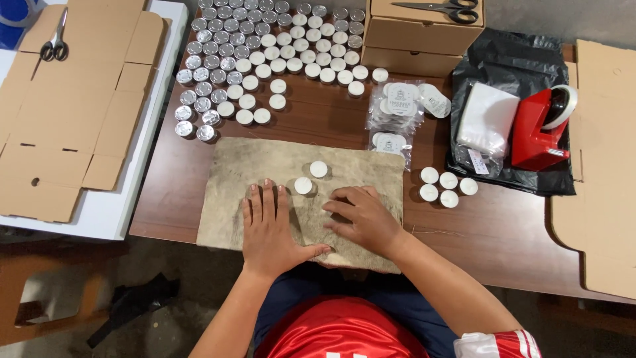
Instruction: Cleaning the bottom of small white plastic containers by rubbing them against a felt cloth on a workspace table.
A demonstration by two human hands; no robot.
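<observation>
Both hands flat on the mat, holding nothing — left hand, right hand. Tealights look light, dentable — pinch the metal rim.

White candles, mottled grey-brown mat.

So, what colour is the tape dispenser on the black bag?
The tape dispenser is red, holding a pale roll; it shows clearly in the head view, resting on the black bag.

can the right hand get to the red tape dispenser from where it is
Probably yes: the right hand lies flat on the grey mat, and only low white tealight candles sit between it and the red tape dispenser.
</observation>
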